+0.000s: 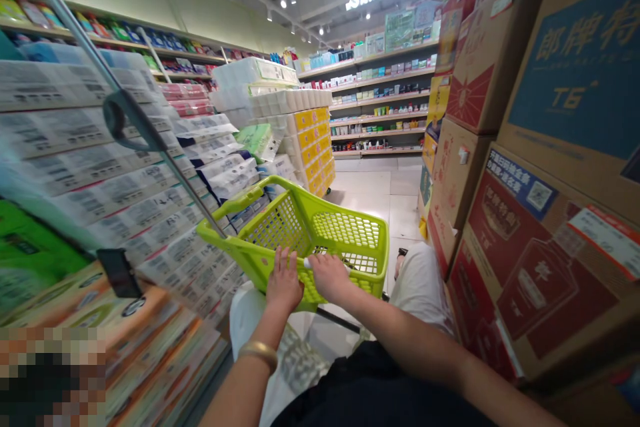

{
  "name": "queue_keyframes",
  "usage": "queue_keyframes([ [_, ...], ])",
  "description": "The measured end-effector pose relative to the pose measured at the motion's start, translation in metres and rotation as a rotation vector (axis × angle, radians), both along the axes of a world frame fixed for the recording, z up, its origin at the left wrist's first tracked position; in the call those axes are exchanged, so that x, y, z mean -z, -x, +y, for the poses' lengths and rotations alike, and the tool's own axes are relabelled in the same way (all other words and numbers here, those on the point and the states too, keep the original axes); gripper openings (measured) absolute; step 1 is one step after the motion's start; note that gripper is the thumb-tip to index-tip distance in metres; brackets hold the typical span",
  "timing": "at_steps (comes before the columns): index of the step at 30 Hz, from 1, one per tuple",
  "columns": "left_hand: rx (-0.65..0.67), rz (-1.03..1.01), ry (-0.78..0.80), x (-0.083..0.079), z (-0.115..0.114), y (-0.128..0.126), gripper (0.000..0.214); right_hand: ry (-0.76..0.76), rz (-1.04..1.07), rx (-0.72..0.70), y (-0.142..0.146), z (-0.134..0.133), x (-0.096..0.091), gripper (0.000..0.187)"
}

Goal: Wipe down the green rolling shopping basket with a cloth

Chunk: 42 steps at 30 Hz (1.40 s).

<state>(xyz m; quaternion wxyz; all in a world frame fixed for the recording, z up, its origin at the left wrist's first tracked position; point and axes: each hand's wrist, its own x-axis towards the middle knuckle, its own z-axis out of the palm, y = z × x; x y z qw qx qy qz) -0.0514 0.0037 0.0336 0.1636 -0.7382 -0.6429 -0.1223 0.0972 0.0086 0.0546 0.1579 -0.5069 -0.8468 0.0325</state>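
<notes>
A lime-green shopping basket with perforated walls stands tilted in front of me, with little visible inside it. My left hand lies on its near side, fingers stretched out towards the rim. Beside it, my right hand is closed at the same rim. A small white end sticks out by its fingers; the rest is hidden. The basket's metal pull handle slants up to the left and carries a dark plastic loop. A bracelet circles my left wrist.
Stacked cartons rise close on the right. Wrapped paper packs are piled on the left, with yellow-fronted packs farther ahead. A tiled floor leads to product shelves at the back. Orange boxes stand lower left.
</notes>
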Motion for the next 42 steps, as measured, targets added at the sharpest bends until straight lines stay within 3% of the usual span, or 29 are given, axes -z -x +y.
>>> queue_keyframes([
  [7, -0.053, 0.029, 0.090, -0.007, -0.001, -0.001, 0.071, -0.086, 0.025, 0.121, -0.058, -0.020, 0.034, 0.036],
  [10, -0.049, 0.022, 0.087, -0.006, -0.001, -0.004, 0.071, -0.095, 0.038, 0.164, -0.068, -0.024, 0.042, 0.038],
  [13, -0.043, 0.009, 0.074, -0.005, -0.001, -0.007, 0.072, -0.050, 0.029, 0.192, -0.052, -0.021, 0.033, 0.036],
  [19, -0.039, 0.004, 0.058, -0.004, -0.003, -0.007, 0.070, -0.028, -0.001, 0.050, -0.008, -0.008, 0.008, 0.030],
  [22, -0.039, 0.009, 0.057, -0.004, -0.005, -0.006, 0.070, -0.074, 0.007, 0.031, -0.017, -0.010, 0.014, 0.032],
  [27, -0.031, 0.001, 0.035, -0.002, -0.007, -0.005, 0.071, -0.126, 0.029, 0.104, -0.057, -0.026, 0.037, 0.036],
  [31, -0.029, -0.012, 0.020, 0.000, -0.006, -0.008, 0.071, -0.094, 0.034, 0.142, -0.064, -0.032, 0.038, 0.036],
  [34, -0.033, -0.013, 0.040, -0.001, -0.005, -0.011, 0.073, -0.037, 0.017, 0.150, -0.047, -0.026, 0.026, 0.033],
  [38, -0.038, -0.019, 0.060, -0.003, -0.005, -0.014, 0.071, 0.000, -0.013, 0.056, -0.013, -0.010, 0.007, 0.027],
  [42, -0.040, -0.011, 0.070, -0.004, -0.005, -0.014, 0.072, -0.018, -0.030, 0.011, 0.003, -0.001, 0.002, 0.030],
])
